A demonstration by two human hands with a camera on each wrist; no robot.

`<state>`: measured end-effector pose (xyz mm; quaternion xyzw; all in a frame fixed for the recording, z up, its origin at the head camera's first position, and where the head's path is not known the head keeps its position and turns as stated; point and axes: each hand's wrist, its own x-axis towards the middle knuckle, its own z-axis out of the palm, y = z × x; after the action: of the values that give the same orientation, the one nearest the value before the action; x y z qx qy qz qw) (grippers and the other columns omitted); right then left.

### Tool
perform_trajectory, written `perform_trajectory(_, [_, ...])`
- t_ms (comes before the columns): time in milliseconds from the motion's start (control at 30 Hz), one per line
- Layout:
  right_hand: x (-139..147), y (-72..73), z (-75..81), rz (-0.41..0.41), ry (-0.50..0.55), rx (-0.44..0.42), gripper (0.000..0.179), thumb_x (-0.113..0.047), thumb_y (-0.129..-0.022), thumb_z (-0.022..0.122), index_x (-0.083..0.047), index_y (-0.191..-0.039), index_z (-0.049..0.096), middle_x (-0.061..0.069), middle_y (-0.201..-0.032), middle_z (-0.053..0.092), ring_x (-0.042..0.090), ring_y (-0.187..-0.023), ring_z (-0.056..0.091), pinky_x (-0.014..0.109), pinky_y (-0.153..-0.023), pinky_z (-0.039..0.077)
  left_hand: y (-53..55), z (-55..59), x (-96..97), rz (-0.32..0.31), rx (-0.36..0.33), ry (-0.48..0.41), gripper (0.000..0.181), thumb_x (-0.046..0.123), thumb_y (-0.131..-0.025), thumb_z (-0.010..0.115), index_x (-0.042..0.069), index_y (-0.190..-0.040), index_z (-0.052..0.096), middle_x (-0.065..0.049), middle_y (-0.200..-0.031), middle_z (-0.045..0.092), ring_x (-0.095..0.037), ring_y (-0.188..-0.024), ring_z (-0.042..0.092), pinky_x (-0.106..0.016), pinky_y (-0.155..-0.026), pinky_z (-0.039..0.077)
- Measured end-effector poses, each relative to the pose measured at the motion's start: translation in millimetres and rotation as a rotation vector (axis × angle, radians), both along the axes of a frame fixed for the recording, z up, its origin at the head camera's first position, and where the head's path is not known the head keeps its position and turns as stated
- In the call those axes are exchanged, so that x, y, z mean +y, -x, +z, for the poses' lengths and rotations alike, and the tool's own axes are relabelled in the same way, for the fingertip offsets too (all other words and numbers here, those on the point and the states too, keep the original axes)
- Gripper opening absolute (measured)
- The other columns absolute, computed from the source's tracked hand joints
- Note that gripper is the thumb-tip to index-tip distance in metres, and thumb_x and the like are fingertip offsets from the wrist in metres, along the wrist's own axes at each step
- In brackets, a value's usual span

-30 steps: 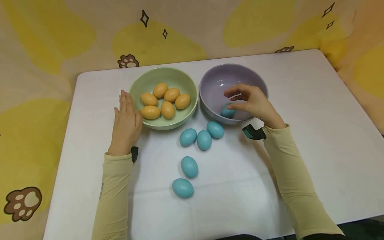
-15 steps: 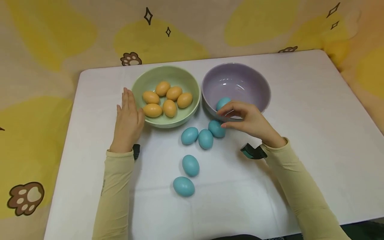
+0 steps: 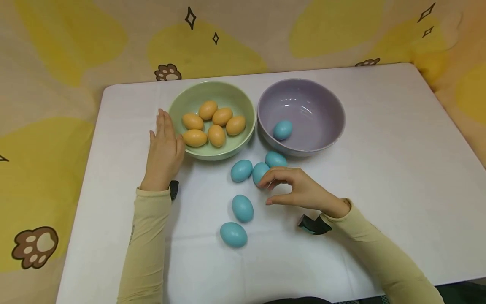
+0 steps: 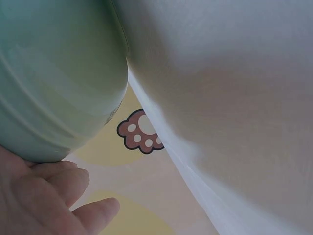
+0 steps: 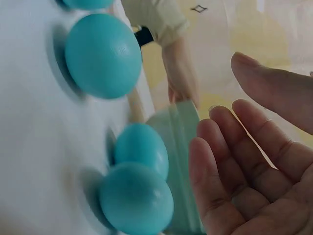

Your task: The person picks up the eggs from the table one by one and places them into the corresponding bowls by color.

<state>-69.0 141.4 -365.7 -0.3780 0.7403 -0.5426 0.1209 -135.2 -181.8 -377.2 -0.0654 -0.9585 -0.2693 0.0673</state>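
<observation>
My left hand rests with straight fingers against the left side of a green bowl, which holds several yellow eggs. In the left wrist view the fingers touch the bowl's outer wall. Over the table, my right hand has thumb and fingers spread apart with nothing between them. It partly covers a blue egg in the head view. More blue eggs lie around it: one at left, one behind, and two nearer the front, the upper egg and the lower egg.
A purple bowl stands right beside the green one, with a single blue egg inside. The white tabletop stretches to the right. Patterned cloth hangs behind the table and along its left side.
My right hand has left the purple bowl, where a blue egg now lies, and moved toward me over the loose blue eggs. The left hand stays at the green bowl.
</observation>
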Motion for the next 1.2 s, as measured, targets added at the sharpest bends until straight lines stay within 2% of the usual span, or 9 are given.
perform_trajectory(167, [-12, -14.4, -6.5, 0.084, 0.017, -0.001, 0.031, -0.005, -0.074, 0.079, -0.005, -0.102, 0.066, 0.009, -0.097, 0.065, 0.023, -0.087, 0.061, 0.033, -0.076, 0.052, -0.4, 0.6, 0.5, -0.003, -0.006, 0.003, 0.060, 0.019, -0.099, 0.027, -0.010, -0.147, 0.006, -0.019, -0.155, -0.001, -0.026, -0.143, -0.001, -0.057, -0.109, 0.006])
perform_trajectory(300, [-22, -29.1, -13.3, 0.125, 0.036, 0.061, 0.033, -0.004, -0.074, 0.079, -0.003, -0.103, 0.065, 0.007, -0.098, 0.065, 0.019, -0.085, 0.061, 0.030, -0.076, 0.051, -0.6, 2.0, 1.0, -0.002, -0.014, 0.002, 0.060, 0.018, -0.099, 0.028, -0.009, -0.147, 0.005, -0.019, -0.156, -0.002, -0.025, -0.143, -0.002, -0.057, -0.109, 0.006])
perform_trajectory(467, [-33, -53.3, -18.7, 0.093, 0.060, 0.177, 0.038, 0.000, -0.072, 0.079, -0.004, -0.106, 0.062, 0.007, -0.100, 0.063, 0.017, -0.086, 0.059, 0.026, -0.076, 0.050, -0.8, 3.6, 0.7, 0.000, -0.020, 0.001, 0.060, 0.018, -0.099, 0.029, -0.009, -0.147, 0.004, -0.018, -0.156, -0.003, -0.025, -0.143, -0.002, -0.056, -0.110, 0.006])
perform_trajectory(633, [-40, -72.5, -25.5, 0.035, 0.070, 0.208, 0.042, 0.000, -0.072, 0.079, -0.002, -0.110, 0.060, 0.007, -0.103, 0.062, 0.016, -0.087, 0.059, 0.024, -0.076, 0.050, -0.1, 2.4, 0.7, -0.008, 0.002, 0.004, 0.059, 0.017, -0.099, 0.029, -0.011, -0.146, 0.006, -0.020, -0.155, -0.001, -0.027, -0.143, -0.001, -0.059, -0.108, 0.007])
perform_trajectory(800, [-42, -76.4, -31.0, -0.017, 0.042, 0.258, 0.040, -0.002, -0.074, 0.078, -0.002, -0.110, 0.060, 0.006, -0.102, 0.063, 0.016, -0.088, 0.058, 0.024, -0.077, 0.050, -0.9, 2.7, 0.9, -0.009, 0.011, 0.001, 0.059, 0.016, -0.099, 0.030, -0.011, -0.146, 0.007, -0.021, -0.155, 0.000, -0.028, -0.143, 0.001, -0.059, -0.108, 0.009])
perform_trajectory(1000, [-44, -76.8, -33.1, -0.009, -0.040, 0.334, 0.040, -0.009, -0.078, 0.076, -0.002, -0.113, 0.058, 0.005, -0.106, 0.061, 0.015, -0.094, 0.057, 0.021, -0.086, 0.045, -1.3, 2.0, 0.4, -0.007, 0.008, -0.004, 0.059, 0.017, -0.099, 0.029, -0.010, -0.146, 0.007, -0.020, -0.155, -0.001, -0.027, -0.143, 0.000, -0.059, -0.108, 0.008])
perform_trajectory(1200, [-48, -78.1, -32.8, -0.015, -0.071, 0.459, 0.045, -0.011, -0.077, 0.078, -0.001, -0.116, 0.056, 0.005, -0.110, 0.059, 0.015, -0.103, 0.057, 0.023, -0.091, 0.044, -1.2, 0.7, 0.3, -0.005, 0.007, -0.008, 0.060, 0.021, -0.100, 0.027, -0.010, -0.147, 0.007, -0.019, -0.156, -0.001, -0.024, -0.143, 0.000, -0.058, -0.109, 0.008])
